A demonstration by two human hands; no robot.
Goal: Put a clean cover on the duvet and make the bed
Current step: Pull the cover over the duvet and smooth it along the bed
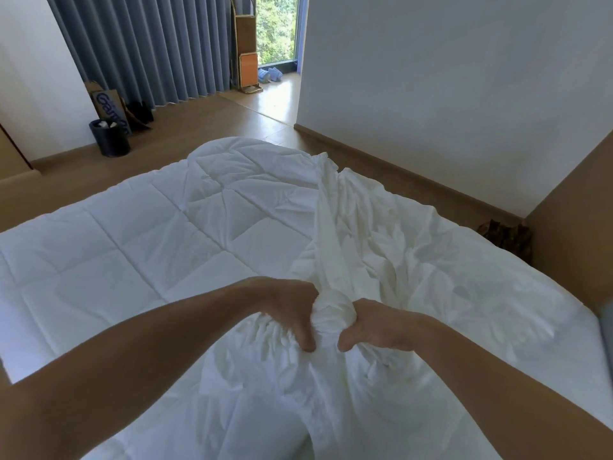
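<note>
Duvet cover (381, 247): thin, white, crumpled fabric lying over the near and right part of the bed, on top of the quilt. One gathered bunch is raised between the two hands, and a twisted band runs from it toward the far end.
Left hand (288, 310): fingers curled round the bunch from the left, thumb pointing down.
Right hand (381, 323): clamped on the same bunch from the right, just beside the left hand.
Duvet (132, 247): white padded quilt stitched in squares, spread flat over the left and far part of the bed, bare there.
Mattress (600, 327): pale grey-blue strip at the right edge.
Floor (232, 117): light brown wood.
Waste bin (111, 137): black, round, standing beyond the bed's far left corner.
Curtain (149, 44): grey-blue pleated cloth along the far wall.
Slippers (270, 74): blue pair at the foot of a tall window.
</note>
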